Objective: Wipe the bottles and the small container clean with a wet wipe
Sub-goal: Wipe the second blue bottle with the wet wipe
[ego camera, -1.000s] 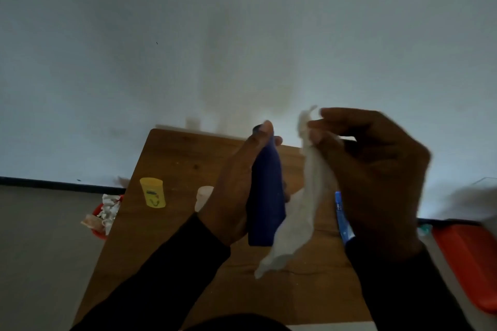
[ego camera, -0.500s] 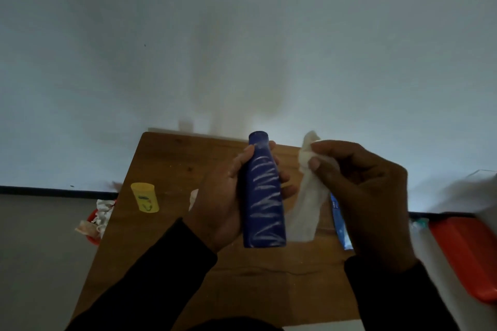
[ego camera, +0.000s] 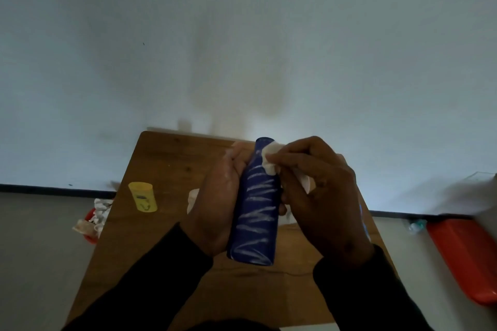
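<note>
My left hand (ego camera: pixel 215 204) grips a dark blue bottle (ego camera: pixel 256 212) marked with white zigzag streaks, holding it tilted above the wooden table (ego camera: pixel 161 166). My right hand (ego camera: pixel 320 196) holds a bunched white wet wipe (ego camera: pixel 270 160) and presses it against the bottle's upper part, near the cap. A small yellow container (ego camera: pixel 142 196) stands upright on the table's left side. A white object (ego camera: pixel 193 196) peeks out behind my left hand. A blue item (ego camera: pixel 363 220) on the table is mostly hidden by my right hand.
A red bin (ego camera: pixel 92 219) with crumpled white wipes sits on the floor left of the table. An orange-red box (ego camera: pixel 462 258) lies on the floor at right. A pale wall rises right behind the table's far edge.
The bottle turned so its streaked side faces me. My right hand bunched up the hanging wipe and moved left onto the bottle's top.
</note>
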`<act>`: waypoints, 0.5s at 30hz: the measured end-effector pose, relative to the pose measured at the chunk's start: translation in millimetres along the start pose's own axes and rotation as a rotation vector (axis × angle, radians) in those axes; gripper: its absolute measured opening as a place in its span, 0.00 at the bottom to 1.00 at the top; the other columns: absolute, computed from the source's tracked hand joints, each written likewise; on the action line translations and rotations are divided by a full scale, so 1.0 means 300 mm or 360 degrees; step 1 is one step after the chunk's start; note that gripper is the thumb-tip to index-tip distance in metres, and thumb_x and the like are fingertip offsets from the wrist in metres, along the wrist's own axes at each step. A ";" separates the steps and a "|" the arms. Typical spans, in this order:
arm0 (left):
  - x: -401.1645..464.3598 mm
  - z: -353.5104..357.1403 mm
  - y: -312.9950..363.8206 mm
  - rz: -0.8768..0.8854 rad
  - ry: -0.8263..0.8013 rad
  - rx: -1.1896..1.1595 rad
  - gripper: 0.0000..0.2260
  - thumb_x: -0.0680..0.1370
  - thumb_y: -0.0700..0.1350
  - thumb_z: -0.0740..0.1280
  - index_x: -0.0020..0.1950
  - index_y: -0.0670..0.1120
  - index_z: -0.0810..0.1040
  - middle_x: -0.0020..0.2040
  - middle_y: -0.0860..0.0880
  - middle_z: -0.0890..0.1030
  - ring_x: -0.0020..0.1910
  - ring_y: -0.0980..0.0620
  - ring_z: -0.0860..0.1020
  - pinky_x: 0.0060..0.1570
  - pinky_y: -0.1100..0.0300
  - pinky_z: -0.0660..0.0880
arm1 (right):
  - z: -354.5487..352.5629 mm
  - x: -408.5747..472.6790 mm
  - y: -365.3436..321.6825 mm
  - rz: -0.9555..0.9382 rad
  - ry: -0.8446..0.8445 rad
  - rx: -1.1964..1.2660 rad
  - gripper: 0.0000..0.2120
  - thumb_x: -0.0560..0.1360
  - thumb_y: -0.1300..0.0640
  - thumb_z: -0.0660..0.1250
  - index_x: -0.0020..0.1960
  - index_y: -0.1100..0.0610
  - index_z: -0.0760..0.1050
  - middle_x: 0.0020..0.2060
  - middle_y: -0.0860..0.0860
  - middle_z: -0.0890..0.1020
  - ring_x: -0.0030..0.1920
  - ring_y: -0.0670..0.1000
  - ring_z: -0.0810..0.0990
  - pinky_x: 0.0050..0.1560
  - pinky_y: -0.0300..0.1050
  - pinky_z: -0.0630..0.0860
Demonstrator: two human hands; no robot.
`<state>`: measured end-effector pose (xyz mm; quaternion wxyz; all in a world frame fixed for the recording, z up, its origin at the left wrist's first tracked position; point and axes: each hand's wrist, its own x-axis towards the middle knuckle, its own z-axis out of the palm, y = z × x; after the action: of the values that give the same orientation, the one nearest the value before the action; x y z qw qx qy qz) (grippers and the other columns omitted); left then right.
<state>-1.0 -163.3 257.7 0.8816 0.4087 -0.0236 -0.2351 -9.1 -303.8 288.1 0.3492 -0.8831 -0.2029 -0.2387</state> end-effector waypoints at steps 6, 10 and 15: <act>0.013 0.003 -0.003 0.0154 0.0074 0.0324 0.36 0.81 0.65 0.46 0.61 0.33 0.72 0.46 0.37 0.78 0.40 0.44 0.79 0.46 0.49 0.76 | -0.009 0.051 0.010 0.0056 0.0116 -0.0031 0.05 0.74 0.61 0.71 0.49 0.55 0.82 0.43 0.49 0.77 0.45 0.46 0.77 0.45 0.36 0.74; 0.024 -0.004 -0.011 0.0185 0.0160 0.0393 0.37 0.79 0.68 0.48 0.66 0.37 0.71 0.54 0.37 0.76 0.50 0.40 0.75 0.56 0.43 0.72 | -0.008 0.038 -0.016 -0.0055 -0.0006 -0.0115 0.04 0.74 0.59 0.70 0.48 0.56 0.82 0.42 0.49 0.76 0.44 0.51 0.76 0.42 0.48 0.75; 0.018 0.009 -0.012 0.0153 0.0205 0.0456 0.40 0.76 0.72 0.49 0.67 0.39 0.72 0.57 0.36 0.77 0.54 0.36 0.77 0.59 0.41 0.73 | -0.016 0.065 -0.016 -0.0027 0.0011 -0.0231 0.03 0.74 0.59 0.70 0.47 0.54 0.82 0.41 0.48 0.75 0.44 0.51 0.73 0.41 0.46 0.73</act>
<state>1.6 -169.6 256.0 0.8242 0.5428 -0.0197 -0.1602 2.8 -300.2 304.8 0.2829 -0.9036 -0.1913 -0.2587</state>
